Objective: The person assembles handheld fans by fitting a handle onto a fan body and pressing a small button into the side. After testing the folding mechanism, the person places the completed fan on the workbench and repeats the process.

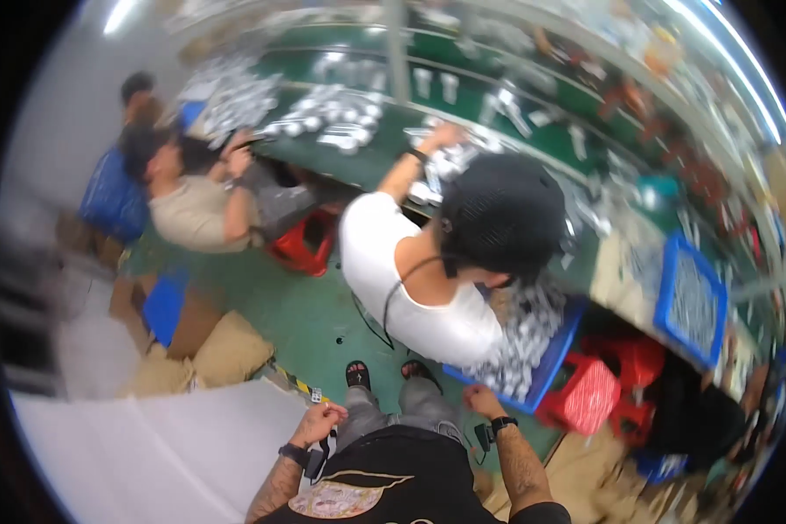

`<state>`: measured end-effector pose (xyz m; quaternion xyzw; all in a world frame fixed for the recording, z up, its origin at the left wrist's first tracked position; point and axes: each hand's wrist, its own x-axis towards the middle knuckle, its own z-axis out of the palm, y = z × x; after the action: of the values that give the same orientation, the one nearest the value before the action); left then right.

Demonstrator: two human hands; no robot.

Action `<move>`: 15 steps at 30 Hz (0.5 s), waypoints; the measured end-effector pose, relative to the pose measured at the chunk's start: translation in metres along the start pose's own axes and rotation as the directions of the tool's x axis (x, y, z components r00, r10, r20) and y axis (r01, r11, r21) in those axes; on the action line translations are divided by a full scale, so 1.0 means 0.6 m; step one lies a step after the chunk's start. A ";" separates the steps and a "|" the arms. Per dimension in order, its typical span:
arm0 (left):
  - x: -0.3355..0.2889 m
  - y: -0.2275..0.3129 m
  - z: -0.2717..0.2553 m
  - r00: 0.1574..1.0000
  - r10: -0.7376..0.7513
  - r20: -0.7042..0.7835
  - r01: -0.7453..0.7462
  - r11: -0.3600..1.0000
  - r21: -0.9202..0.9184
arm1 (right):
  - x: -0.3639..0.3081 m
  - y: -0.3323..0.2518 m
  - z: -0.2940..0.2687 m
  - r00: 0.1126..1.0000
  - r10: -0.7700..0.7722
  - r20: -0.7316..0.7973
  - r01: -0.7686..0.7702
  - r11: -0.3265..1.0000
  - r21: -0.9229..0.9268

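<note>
My left hand hangs beside my left thigh, its fingers loosely curled with nothing visible in them. A dark band with a small black device sits on that wrist. My right hand is curled beside my right thigh, near the corner of a blue crate. Another black band and device are on the right wrist. Small grey and white parts fill the crate. A person in a white shirt and black helmet is in front of me, one hand reaching among white parts on the green workbench.
At the far left another person works at the bench, near a red stool. Red stools stand right of the crate. A blue tray lies at the right. Sacks and a white surface are on my left.
</note>
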<state>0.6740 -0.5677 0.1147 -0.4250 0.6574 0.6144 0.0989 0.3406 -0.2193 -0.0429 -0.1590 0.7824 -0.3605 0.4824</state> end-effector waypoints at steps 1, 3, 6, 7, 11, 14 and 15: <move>0.026 0.005 -0.016 0.986 0.018 0.167 -0.045 0.986 0.161 | -0.021 0.031 0.016 0.989 0.040 -0.140 -0.046 0.998 -0.039; 0.055 -0.016 -0.084 0.963 -0.011 0.268 -0.051 0.973 0.225 | -0.071 0.026 0.091 0.960 0.140 -0.244 -0.116 0.987 0.109; 0.090 0.039 -0.119 0.946 -0.048 0.319 -0.019 0.979 0.204 | -0.164 0.038 0.197 0.871 0.272 -0.409 -0.255 0.962 0.099; 0.099 0.069 -0.099 0.960 -0.064 0.273 0.029 0.991 0.128 | -0.203 0.070 0.209 0.837 0.317 -0.445 -0.280 0.949 0.148; 0.089 0.077 -0.057 0.911 -0.167 0.377 -0.024 0.891 0.454 | -0.306 0.235 0.247 0.840 0.290 -0.458 -0.330 0.944 -0.009; 0.056 0.042 -0.047 0.871 -0.267 0.412 -0.019 0.821 0.571 | -0.316 0.380 0.151 0.669 0.438 -0.600 -0.476 0.873 0.106; 0.036 0.044 -0.040 0.874 -0.318 0.368 0.026 0.786 0.618 | -0.297 0.416 0.094 0.649 0.440 -0.620 -0.455 0.878 0.148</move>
<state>0.6520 -0.6014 0.1253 -0.2766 0.7317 0.4461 0.4348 0.5006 0.0360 -0.1234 0.1654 0.9167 -0.2540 0.2603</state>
